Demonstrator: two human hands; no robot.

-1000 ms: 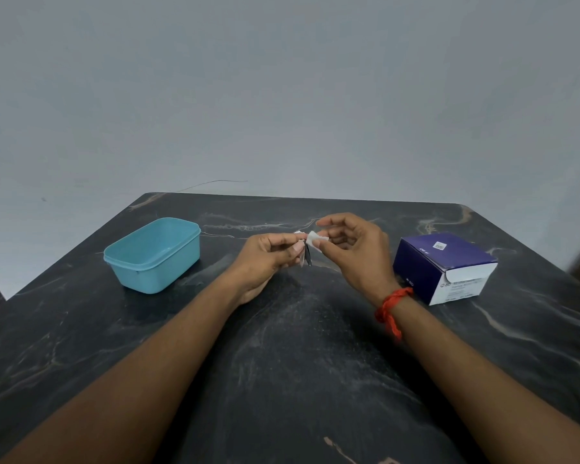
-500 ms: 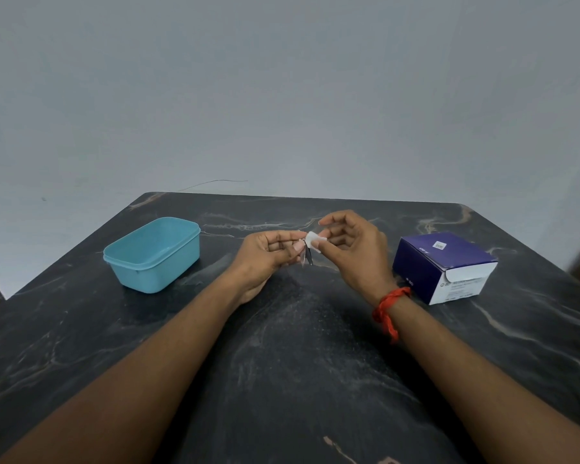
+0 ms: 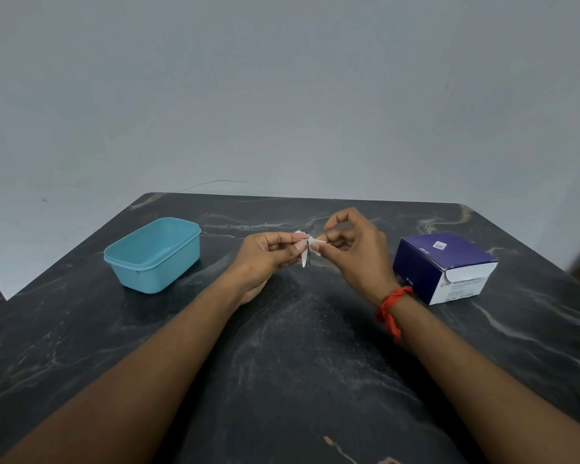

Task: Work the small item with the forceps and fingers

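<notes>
I've got both hands meeting just above the middle of the frame, over the dark marble table [image 3: 298, 363]. My left hand [image 3: 265, 254] pinches one flap of a small white packet [image 3: 310, 244] between thumb and forefinger; my right hand [image 3: 352, 251] pinches the other flap, its remaining fingers curled loosely above. Both grips are tight, narrow pinches on thin paper.

Hanging out of the packet is a slim, pale thing with a dark edge; I can't make out what it is. Its long axis runs nearly vertical in the frame, free end pointing down toward the tabletop, top end tucked between the flaps.

Risk as I see it: if the flaps part unevenly, the paper may tear and the slim piece could slip out and drop onto the marble. A slipped pinch would do the same.

The teal tub [image 3: 154, 256] sits at centre left, the purple box [image 3: 446, 266] at centre right, both well apart from my hands.
</notes>
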